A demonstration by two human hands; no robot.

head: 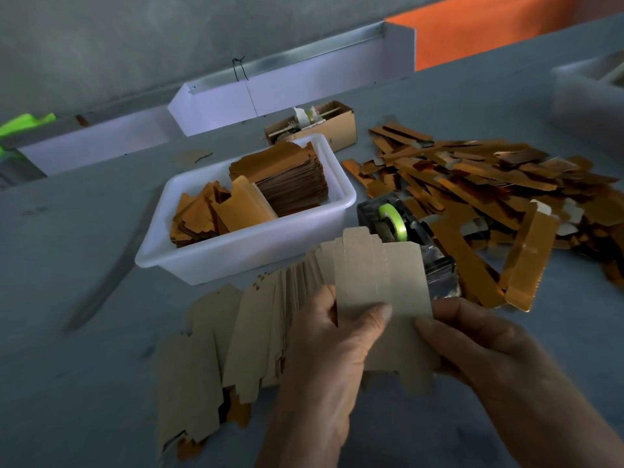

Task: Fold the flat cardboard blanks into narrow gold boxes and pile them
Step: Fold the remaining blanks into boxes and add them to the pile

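Both hands hold one flat cardboard blank (381, 282), brown side up, with scored fold lines. My left hand (334, 349) pinches its lower left part, thumb on top. My right hand (489, 349) grips its lower right edge. Under and left of my hands lies a fanned row of several flat blanks (229, 339), brown side up, gold showing at a few edges. A loose pile of folded narrow gold boxes (489, 190) spreads over the table at the right.
A white plastic tub (236, 255) behind the fanned blanks holds more gold blanks in stacks. A black tape dispenser with a green roll (393, 219) stands just beyond the held blank. A small brown carton (337, 126) and white troughs (304, 79) sit farther back.
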